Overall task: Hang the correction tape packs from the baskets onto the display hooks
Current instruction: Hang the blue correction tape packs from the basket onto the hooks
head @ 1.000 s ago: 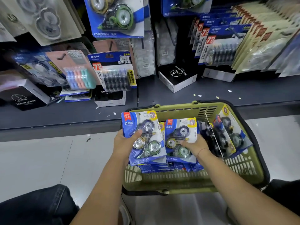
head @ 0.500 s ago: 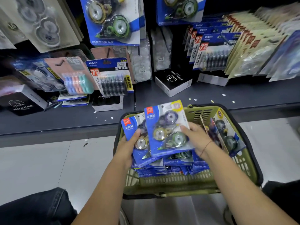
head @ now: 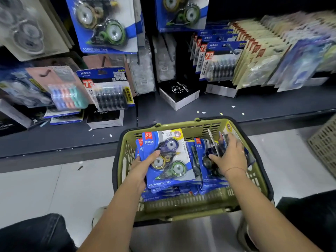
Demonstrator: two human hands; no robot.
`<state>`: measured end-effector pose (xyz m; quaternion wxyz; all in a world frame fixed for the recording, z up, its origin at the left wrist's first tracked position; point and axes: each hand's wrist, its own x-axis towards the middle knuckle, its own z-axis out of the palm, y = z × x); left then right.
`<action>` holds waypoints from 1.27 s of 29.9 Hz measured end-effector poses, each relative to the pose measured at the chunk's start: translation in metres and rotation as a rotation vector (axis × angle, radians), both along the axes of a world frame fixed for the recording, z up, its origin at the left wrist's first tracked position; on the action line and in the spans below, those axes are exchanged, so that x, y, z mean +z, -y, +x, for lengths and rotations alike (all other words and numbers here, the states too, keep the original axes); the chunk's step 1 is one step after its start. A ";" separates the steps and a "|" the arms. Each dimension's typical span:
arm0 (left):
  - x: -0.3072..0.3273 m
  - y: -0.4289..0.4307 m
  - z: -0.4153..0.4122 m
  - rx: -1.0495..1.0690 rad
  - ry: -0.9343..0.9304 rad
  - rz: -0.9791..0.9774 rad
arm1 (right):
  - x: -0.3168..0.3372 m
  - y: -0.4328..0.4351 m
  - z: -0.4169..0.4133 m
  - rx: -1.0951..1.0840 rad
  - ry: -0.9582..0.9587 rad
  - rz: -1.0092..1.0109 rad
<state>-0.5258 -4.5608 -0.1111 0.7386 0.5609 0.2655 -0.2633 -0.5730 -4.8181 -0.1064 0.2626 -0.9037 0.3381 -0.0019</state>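
While both forearms reach forward over its near wall, the green basket [head: 181,213] sits on the floor just in front of the knees. Step in hand, as I judge it: gathering stock, nothing hung from this handful yet.

Left hand [head: 143,170]: clamped on a stack of packs [head: 169,159], thumb across the top card's face, fingers underneath and hidden. The stack is raised over the left half of the basket, with its long axis running near to far and its header end at the far edge.

Right hand [head: 230,157]: apart from the left, fingers spread and fairly straight, laid on the leaning packs [head: 200,153] at the right side. No closed grip shows.

Beyond the basket is the dark shelf [head: 254,106], which carries a black box [head: 179,93].

Key relation: the destination lies far and up-left of the left hand. Matching hanging cards [head: 103,26] sit above the shelf, with a second column [head: 181,13] to their right. The hooks themselves are hidden behind the cards. The left hand is nearer, and the headers already point toward the display, so little turning should be needed. Risk: with several cards in one grip, they may fan out.
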 end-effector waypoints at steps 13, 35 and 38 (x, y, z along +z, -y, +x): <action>0.004 -0.006 0.010 0.077 0.029 -0.024 | 0.034 0.062 0.005 -0.056 0.332 0.530; 0.007 -0.013 0.015 0.012 0.026 -0.023 | 0.052 0.054 0.000 0.076 0.439 1.346; 0.009 -0.010 0.014 -0.094 0.005 -0.021 | 0.045 0.044 0.000 0.208 0.217 1.313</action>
